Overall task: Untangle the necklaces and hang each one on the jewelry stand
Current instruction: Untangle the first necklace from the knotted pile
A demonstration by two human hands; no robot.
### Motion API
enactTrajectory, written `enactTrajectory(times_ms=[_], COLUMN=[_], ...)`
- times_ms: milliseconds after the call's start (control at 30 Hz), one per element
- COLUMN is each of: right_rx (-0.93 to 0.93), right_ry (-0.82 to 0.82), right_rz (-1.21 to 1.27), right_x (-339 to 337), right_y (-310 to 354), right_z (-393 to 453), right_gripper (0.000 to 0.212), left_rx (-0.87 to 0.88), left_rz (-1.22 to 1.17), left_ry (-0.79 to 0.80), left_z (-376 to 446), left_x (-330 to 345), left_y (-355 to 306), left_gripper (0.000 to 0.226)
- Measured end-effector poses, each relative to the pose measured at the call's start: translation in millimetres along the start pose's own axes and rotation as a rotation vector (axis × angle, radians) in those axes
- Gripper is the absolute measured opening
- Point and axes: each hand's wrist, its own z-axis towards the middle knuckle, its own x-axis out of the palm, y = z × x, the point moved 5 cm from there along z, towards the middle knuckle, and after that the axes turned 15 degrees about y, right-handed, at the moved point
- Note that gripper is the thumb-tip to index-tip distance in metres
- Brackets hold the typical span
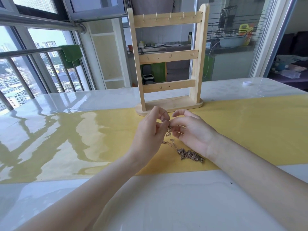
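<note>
Two bare forearms reach in from the lower corners of the frame and meet near the centre, above a glossy table (50, 104) with a yellow runner (250, 127) under its clear cover. Left hand (150, 129) has its fingers curled, thumb and fingertips pinching a thin chain (168, 130) lifted off the runner. Right hand (190, 130) faces it, touching the same chain, its thumb and fingers pinched on the links just beside the left fingertips. From the pinch the chain drops to the runner and trails toward the lower right into a tangled heap of necklaces (191, 154), which lies on the yellow strip just below the right wrist. How many chains are in the heap cannot be told. Just beyond the hands, at centre, a wooden stand (168, 60) sits upright on the table, its base on the runner's far edge; its three crossbars carry small hooks, and none of them holds a necklace. A small white cap (247, 83) lies on the table at right. Farther off, at upper left, a green cloth (70, 54) hangs over a balcony rail.
</note>
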Motion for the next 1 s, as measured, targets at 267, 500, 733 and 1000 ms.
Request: enactTrajectory(times_ms=[267, 500, 733, 1000], right_rx=[-0.034, -0.021, 0.056, 0.098], right_ry=[-0.031, -0.019, 0.075, 0.056], right_rz=[0.179, 0.18, -0.025, -0.248], right_x=[-4, -8, -3, -4], right_y=[5, 10, 8, 8], right_z=[-1, -1, -2, -5], right_gripper=[0.022, 0.019, 0.006, 0.008], left_rx=[-0.174, -0.327, -0.283, -0.253], left_rz=[-0.181, -0.551, -0.449, -0.337], left_ry=[0.019, -0.07, -0.115, -0.09], left_z=[1, -1, -1, 0], left_x=[-2, -9, -14, -11], left_y=[10, 20, 14, 10], left_gripper=[0.018, 0.014, 0.015, 0.018])
